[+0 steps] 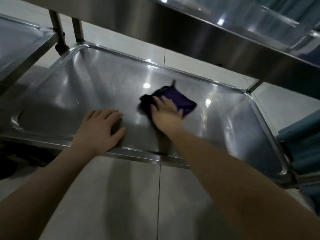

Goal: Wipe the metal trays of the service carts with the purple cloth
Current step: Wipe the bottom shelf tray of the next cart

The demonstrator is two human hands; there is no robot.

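You are in the wiping step on the lower tray (86, 87) of the service cart, with the upper tray (190, 35) overhanging the work area. The purple cloth (181, 101) lies flat on the tray floor, right of centre and nearer the far rim than the near one. Your right hand (164, 113) presses down on its near-left part, fingers extended and spread, not curled round the fabric. The cloth and this hand are blurred, which suggests a stroke in progress. Your left hand (100, 129) rests palm-down on the tray just inside the near rim. Its fingers are loosely bent, it holds nothing, and it appears to serve as a brace. A second cart's tray (20, 42) stands to the left, apart from this one. For the next move, carry the cloth across the unwiped zones: the left half, the rounded corners and the raised rim. Apply even pressure so that the cloth slides with the palm and does not bunch. Shift the left hand clear before wiping the patch beneath it. Mind the upper tray's edge when reaching toward the far rim.
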